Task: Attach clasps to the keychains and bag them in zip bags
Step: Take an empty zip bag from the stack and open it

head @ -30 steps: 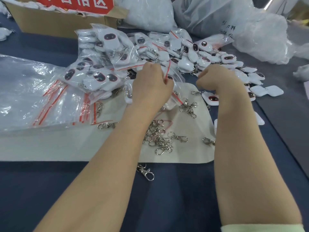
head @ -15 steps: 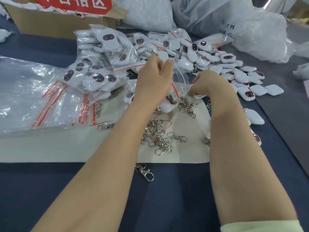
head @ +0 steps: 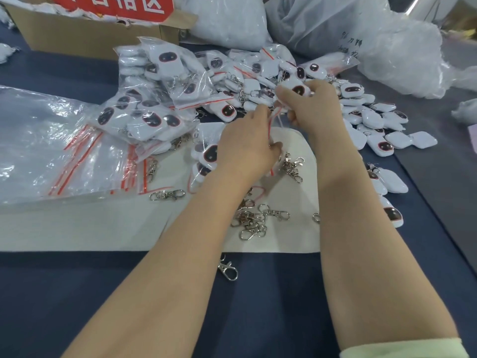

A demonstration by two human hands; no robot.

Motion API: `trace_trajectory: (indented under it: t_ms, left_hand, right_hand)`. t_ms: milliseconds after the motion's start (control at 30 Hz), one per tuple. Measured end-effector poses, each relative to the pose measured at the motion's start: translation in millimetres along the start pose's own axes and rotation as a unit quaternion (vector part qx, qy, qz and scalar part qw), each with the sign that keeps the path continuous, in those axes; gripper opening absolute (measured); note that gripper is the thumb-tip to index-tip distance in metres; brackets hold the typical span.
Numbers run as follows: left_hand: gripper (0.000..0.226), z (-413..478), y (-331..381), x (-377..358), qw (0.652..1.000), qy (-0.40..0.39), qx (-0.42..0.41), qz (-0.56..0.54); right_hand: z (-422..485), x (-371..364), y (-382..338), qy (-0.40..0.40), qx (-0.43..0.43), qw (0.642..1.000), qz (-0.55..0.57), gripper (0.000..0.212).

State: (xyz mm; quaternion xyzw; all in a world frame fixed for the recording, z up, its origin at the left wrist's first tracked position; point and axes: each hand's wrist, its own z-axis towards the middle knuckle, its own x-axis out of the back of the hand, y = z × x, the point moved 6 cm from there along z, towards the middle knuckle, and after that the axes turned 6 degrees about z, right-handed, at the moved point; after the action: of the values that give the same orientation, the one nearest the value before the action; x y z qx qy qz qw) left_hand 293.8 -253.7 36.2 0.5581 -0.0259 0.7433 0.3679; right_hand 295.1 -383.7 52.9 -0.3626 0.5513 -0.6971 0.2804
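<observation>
My left hand [head: 246, 146] pinches the red-striped mouth of a clear zip bag [head: 273, 120] that holds white keychains. My right hand [head: 313, 107] grips a white keychain with a dark oval face [head: 296, 89] just above that bag mouth. A heap of loose white keychains [head: 374, 120] lies to the right and behind. Filled zip bags [head: 154, 94] are piled at centre left. Silver clasps [head: 254, 218] lie scattered on a white cloth [head: 103, 223] under my forearms.
A stack of empty zip bags [head: 51, 140] lies at the left. A cardboard box [head: 85, 34] stands at the back left, big plastic sacks [head: 335, 24] behind. One clasp [head: 228, 270] lies on the dark blue tabletop [head: 77, 301].
My right hand dipped to the loose keychains, then rose with one toward the bag. My left hand shifted down and right, still pinching the bag's mouth.
</observation>
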Motion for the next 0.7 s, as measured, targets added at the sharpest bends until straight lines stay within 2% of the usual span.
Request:
trace_trajectory:
  t_ms: [133,267,433,533,700]
  left_hand:
    - [0.032,-0.4,-1.0,0.7,1.000,0.009,-0.003,0.026]
    - [0.030,-1.6,-4.3,2.6,0.999,0.020,0.002,0.039]
    - [0.026,-1.3,-5.9,2.9,0.999,0.017,0.004,0.039]
    - [0.025,-1.0,-6.6,3.0,0.999,0.014,0.007,0.036]
    - [0.023,-1.4,-6.4,2.4,0.999,0.014,0.007,0.038]
  right_hand:
    - [2.2,-6.5,10.5,-0.023,-0.040,0.988,0.148,0.039]
    - [2.6,-10.7,29.3,-0.021,-0.099,0.958,0.270,0.029]
    - [1.1,-17.0,37.4,0.019,-0.128,0.903,0.411,0.012]
    - [-1.2,-23.0,39.2,0.020,-0.142,0.864,0.482,0.017]
    - [-1.2,-19.1,41.6,0.054,-0.125,0.906,0.400,0.018]
